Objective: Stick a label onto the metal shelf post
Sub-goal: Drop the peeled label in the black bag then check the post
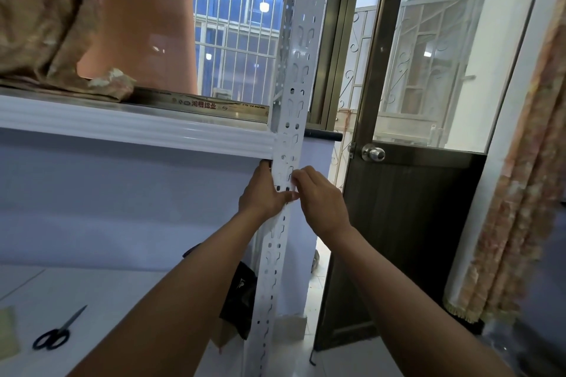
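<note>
A white perforated metal shelf post [293, 76] stands upright through the middle of the view. A white label [284, 175] lies on its front face just below the shelf beam and is hard to tell from the paint. My left hand [262, 191] grips the post from the left, its thumb lying across the front under the label. My right hand [321, 202] comes in from the right, and its curled fingertips pinch the label at the post's right edge.
The white shelf beam [137, 128] carries draped fabric [46, 24] and a long printed box [199, 105]. Black scissors [52, 336] and a pale green pad [6, 333] lie on the lower surface at the left. A dark door with a knob [373, 154] stands to the right, beside a curtain [520, 193].
</note>
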